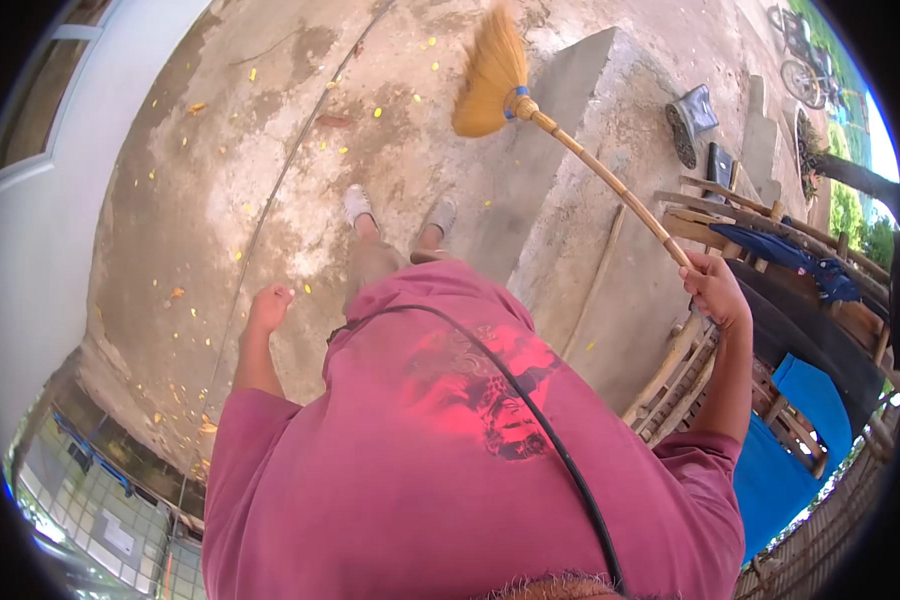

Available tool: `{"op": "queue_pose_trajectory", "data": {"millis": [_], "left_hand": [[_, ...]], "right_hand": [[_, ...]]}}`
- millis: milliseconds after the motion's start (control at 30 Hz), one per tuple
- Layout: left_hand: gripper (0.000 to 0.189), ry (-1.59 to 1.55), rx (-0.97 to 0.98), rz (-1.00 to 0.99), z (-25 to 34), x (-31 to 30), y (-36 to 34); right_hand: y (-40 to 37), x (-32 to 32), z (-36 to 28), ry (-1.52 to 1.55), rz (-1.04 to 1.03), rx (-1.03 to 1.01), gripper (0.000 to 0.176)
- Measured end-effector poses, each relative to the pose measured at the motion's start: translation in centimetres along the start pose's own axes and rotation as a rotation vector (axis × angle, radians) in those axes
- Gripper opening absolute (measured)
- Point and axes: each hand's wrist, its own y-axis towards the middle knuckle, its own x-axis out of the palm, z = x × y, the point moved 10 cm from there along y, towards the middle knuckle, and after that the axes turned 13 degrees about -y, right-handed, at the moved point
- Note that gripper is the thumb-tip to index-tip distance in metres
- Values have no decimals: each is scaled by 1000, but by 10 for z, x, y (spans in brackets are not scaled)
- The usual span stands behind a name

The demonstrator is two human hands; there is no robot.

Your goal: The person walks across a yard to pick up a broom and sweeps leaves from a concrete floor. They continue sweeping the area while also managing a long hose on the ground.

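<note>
Nearest: dusty-pink printed T-shirt [410, 440], thin black cable [510, 378] across it. Right hand [715, 290]: fingers closed round the end of a bamboo-handled broom [610, 181], its tan, fan-shaped bristles ahead and left of them. Left hand [269, 308]: fingers loosely curled shut, nothing visible in them. Grey-black rubber boot [692, 122] beyond right fingers; yellow leaves on stained concrete [195, 265] around left

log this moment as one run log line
right hand: grips broom handle | left hand: holds nothing visible | bristles: ahead, right of feet | concrete floor: scattered yellow leaves
</note>
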Motion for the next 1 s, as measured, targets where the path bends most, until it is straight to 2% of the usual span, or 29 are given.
{"op": "queue_pose_trajectory", "data": {"millis": [100, 167, 233, 267, 333, 367, 467, 500, 567, 667, 800, 867, 900, 967, 1000], "left_hand": [[31, -256, -32, 55, -17, -4, -15], [32, -250, -79, 11, -14, 2, -31], [32, -229, -90, -34, -20, 9, -41], [33, -213, -76, -54, -26, 13, -44], [33, -183, -64, -106, -42, 15, -48], [33, -171, -67, -134, -52, 12, -48], [32, -96, -26, -171, -57, -24, -44], [31, -59, 5, -192, -51, -41, -42], [30, -131, -72, -54, -44, -93, -25], [28, -151, -97, 92, -57, -145, -4], [27, -165, 1, 112, -36, -175, 18], [28, -227, -13, 110, -36, -168, 21], [28, -254, -23, 113, -36, -165, 21], [28, -292, -76, 111, -37, -147, 12], [28, -310, -104, 109, -40, -136, 5]], "right_hand": [[7, 71, -23, -113, -76, 134, 24], [39, 131, -10, -241, -130, 165, 24], [83, 196, 12, -381, -127, 174, 22], [119, 236, 30, -450, -135, 103, 24], [202, 327, 88, -600, -224, 114, 26], [202, 352, 77, -388, -158, 304, 27], [250, 411, 62, -182, -39, 246, 27], [245, 416, 45, -242, -17, 209, 26], [243, 411, 3, -372, 41, 115, 25], [234, 382, -20, -725, 141, -281, 21], [175, 287, -29, -469, 89, -57, 28], [192, 266, -35, -473, 169, -74, 22], [207, 260, -38, -471, 205, -88, 20], [318, 291, -2, -489, 0, -6, 16], [346, 306, -23, -381, -53, 73, 14]]}}
